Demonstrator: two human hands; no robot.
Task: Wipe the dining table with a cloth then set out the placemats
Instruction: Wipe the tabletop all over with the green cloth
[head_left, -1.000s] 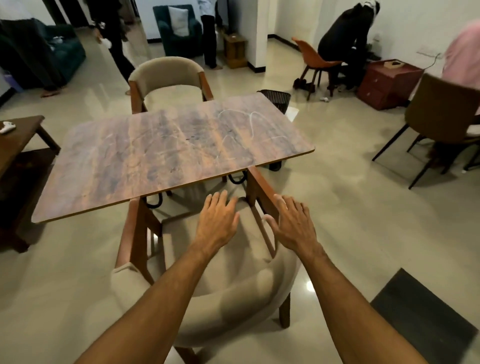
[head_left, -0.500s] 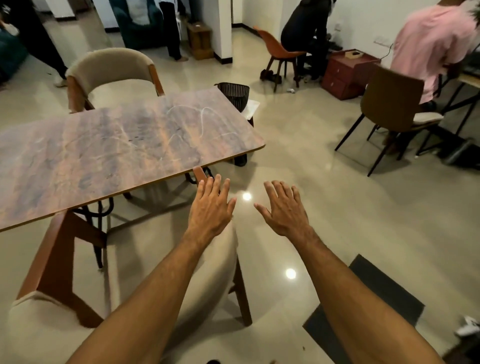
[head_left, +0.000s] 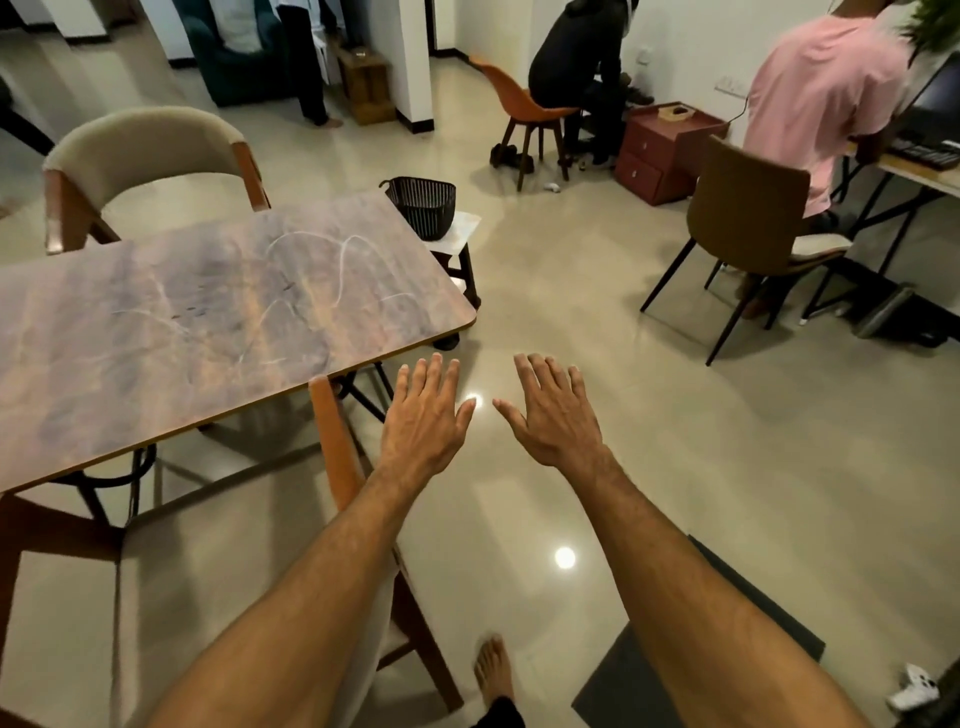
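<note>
Dining table (head_left: 208, 322) at left-centre: wood-grain top with pale smear lines on its far right part. Its rounded right corner points at bare tile floor (head_left: 597, 322); the near edge runs down-left out of frame.

Left hand (head_left: 423, 421) and right hand (head_left: 553, 415) are both out flat, palms down, fingers straight and slightly spread, holding nothing. They are over the floor just right of the table's near edge, not touching it, with a small gap between the thumbs.

Near chair (head_left: 332, 441) is tucked under the near edge; its wooden upright is just left of the left wrist, cushion bottom-left. Far chair (head_left: 140, 150) stands at the table's far edge. Black basket (head_left: 422, 205) sits on a small stool (head_left: 465, 244) just beyond the far right corner.

Wide open floor right of the table. A brown chair (head_left: 748, 213) with a person in a pink shirt (head_left: 826, 93) is well to the right. Dark mat (head_left: 649, 691) lies near right, with a bare foot (head_left: 493, 670) beside it.
</note>
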